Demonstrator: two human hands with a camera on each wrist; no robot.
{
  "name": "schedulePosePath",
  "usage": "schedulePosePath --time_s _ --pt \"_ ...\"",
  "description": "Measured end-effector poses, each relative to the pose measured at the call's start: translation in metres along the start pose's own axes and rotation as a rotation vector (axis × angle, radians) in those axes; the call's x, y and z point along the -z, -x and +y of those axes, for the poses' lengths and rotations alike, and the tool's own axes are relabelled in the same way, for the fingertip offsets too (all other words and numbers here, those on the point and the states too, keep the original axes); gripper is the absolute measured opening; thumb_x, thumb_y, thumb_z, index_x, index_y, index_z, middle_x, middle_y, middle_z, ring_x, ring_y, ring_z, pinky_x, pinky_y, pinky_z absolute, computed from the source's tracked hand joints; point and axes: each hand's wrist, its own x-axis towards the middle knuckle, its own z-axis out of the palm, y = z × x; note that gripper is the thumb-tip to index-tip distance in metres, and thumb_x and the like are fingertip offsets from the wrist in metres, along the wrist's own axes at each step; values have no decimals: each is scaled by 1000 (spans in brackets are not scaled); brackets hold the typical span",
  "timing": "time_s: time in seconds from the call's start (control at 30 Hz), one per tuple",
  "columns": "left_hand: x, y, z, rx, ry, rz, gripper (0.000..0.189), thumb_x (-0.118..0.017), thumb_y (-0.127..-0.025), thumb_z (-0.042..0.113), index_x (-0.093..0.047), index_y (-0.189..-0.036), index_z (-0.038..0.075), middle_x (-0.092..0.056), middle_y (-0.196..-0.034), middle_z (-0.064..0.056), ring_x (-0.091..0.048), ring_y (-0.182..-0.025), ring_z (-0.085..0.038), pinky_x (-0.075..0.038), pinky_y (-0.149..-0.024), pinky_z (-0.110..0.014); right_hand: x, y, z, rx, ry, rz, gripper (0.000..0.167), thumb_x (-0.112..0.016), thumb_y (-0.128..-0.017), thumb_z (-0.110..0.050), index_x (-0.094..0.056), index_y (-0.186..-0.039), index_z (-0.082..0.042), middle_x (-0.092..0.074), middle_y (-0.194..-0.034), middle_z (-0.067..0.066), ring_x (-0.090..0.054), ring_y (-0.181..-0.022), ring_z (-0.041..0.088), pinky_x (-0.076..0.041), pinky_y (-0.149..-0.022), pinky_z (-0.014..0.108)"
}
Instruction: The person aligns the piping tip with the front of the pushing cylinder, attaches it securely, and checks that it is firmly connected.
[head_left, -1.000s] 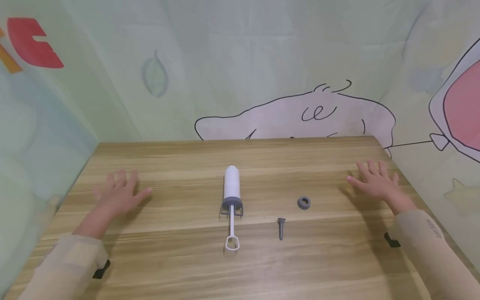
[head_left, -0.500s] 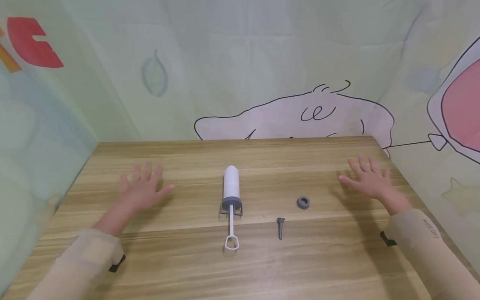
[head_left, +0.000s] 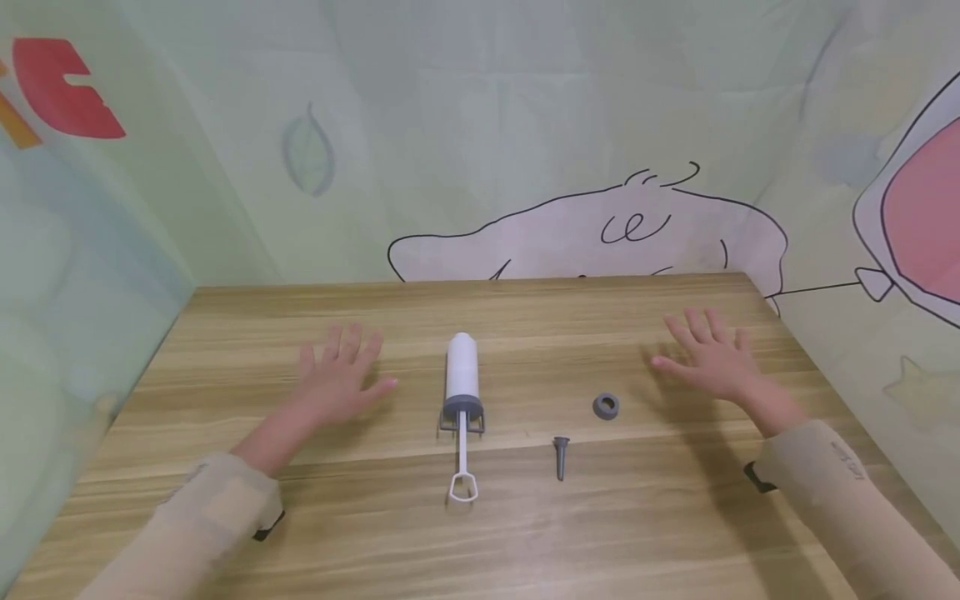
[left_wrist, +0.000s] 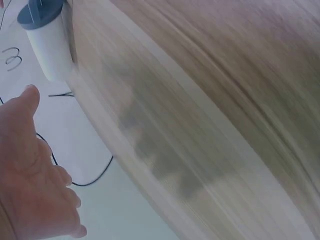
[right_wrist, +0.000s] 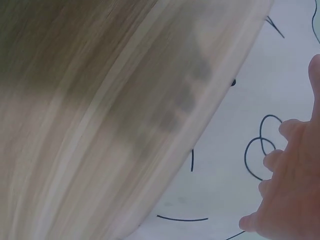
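Observation:
A large white syringe (head_left: 462, 367) lies in the middle of the table in the head view, its grey collar and looped plunger handle pointing toward me. To its right are a small grey nozzle (head_left: 561, 457) and a grey ring cap (head_left: 606, 406). My left hand (head_left: 333, 383) is spread over the table left of the syringe, holding nothing. Fingers spread, my right hand (head_left: 712, 362) hovers beyond the ring cap to the right, holding nothing. In the left wrist view, the syringe barrel (left_wrist: 50, 50) shows past my left thumb.
The wood-grain table (head_left: 360, 533) ends at a printed cloth backdrop (head_left: 480, 150) behind it and at both sides. A dark band (head_left: 761, 477) shows under the right sleeve, and another (head_left: 268, 526) under the left.
My left hand has moved right, closer to the syringe. My right hand has shifted a little left, toward the ring cap. The syringe, nozzle and cap lie where they were.

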Motion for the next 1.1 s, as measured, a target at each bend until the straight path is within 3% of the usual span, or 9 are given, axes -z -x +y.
schedulePosePath --time_s 0.37,0.67,0.9,1.1 --pt "-9 -13 47 -165 14 79 73 -39 -85 56 -13 -143 20 -3 -149 -13 4 -135 -36 4 -100 -64 -4 -2 -23 150 -6 82 81 -45 -82 -58 -11 -143 -17 -4 -147 20 2 -133 41 -4 -97 68" --pt "-16 -19 85 -271 73 159 65 -49 -84 49 -32 -137 17 -30 -143 -11 -17 -133 -36 -11 -100 -64 -13 -3 -36 269 -90 128 77 -63 -77 -42 -28 -138 -10 -22 -143 23 -20 -129 43 -19 -99 61" --pt "-22 -21 109 -375 134 209 51 -59 -80 37 -49 -124 12 -50 -128 -7 -34 -126 -30 -18 -100 -61 -19 -1 -45 348 -175 121 73 -71 -72 -24 -36 -134 -7 -41 -132 20 -42 -116 37 -34 -96 52" --pt "-30 -25 127 -421 116 156 45 -60 -79 36 -55 -119 16 -56 -120 -4 -44 -118 -25 -23 -102 -54 -28 -1 -50 372 -236 60 68 -72 -71 -19 -41 -130 -7 -48 -125 19 -56 -97 31 -47 -80 44"
